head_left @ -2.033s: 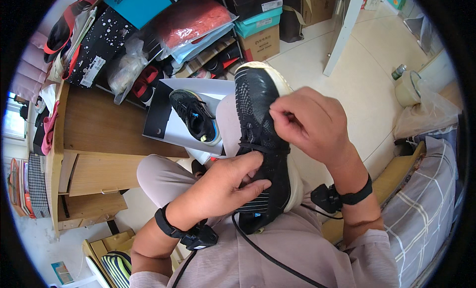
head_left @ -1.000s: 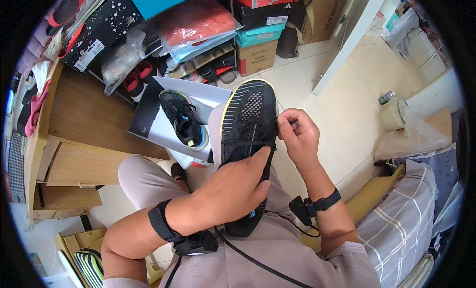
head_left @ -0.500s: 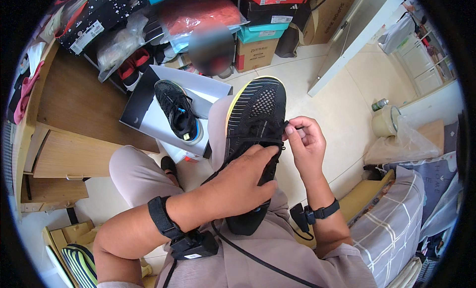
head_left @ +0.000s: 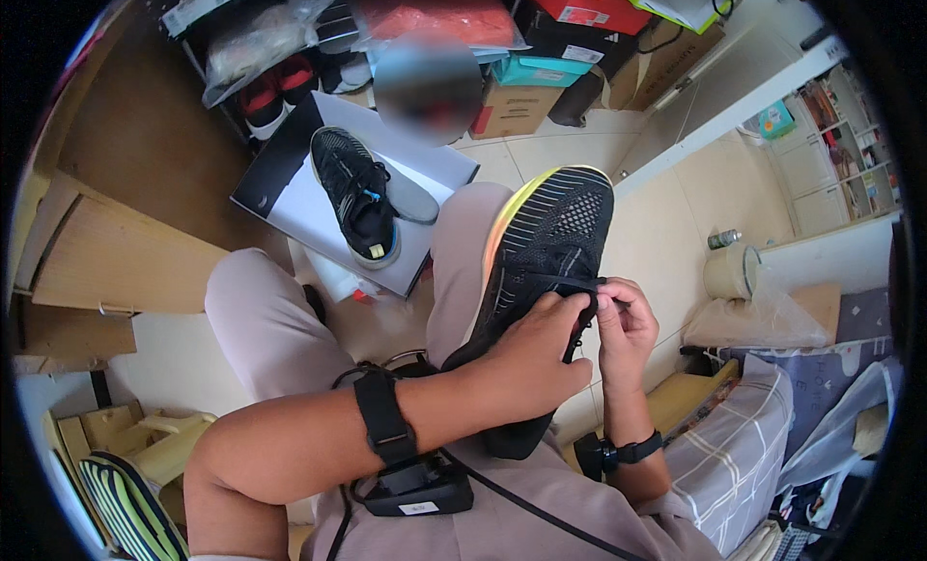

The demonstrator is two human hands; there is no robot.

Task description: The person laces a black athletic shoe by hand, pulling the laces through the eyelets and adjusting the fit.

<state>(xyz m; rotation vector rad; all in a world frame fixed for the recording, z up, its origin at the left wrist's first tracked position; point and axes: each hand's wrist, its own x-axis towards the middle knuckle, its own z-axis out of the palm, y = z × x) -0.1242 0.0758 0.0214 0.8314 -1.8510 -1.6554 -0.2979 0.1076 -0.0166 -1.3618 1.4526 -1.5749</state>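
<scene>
A black knit sneaker (head_left: 552, 223) with a yellow-orange sole edge rests on my lap, its toe pointing away from me. My left hand (head_left: 536, 353) lies across it from the left, thumb and fingers closed on the upper by the ankle opening. At the shoe's right edge, my right hand (head_left: 628, 329) pinches a black shoelace (head_left: 562, 283), which runs across the upper toward the eyelets. The fingertips of both hands are close together. The matching sneaker (head_left: 355, 199) sits in an open shoebox (head_left: 280, 189), beside a grey insole-shaped piece (head_left: 413, 196).
Shoeboxes, including a teal one (head_left: 541, 70), and bagged items are stacked at the back. A wooden cabinet (head_left: 135, 238) stands left. On the right are a cream bucket (head_left: 731, 271), a plastic bag and a plaid-covered seat (head_left: 729, 426). Black cables (head_left: 541, 518) cross my lap.
The sneaker appears farther right in view. My right hand has brought the lace nearer my left fingers, toward the ankle opening. My left hand keeps its hold on the upper.
</scene>
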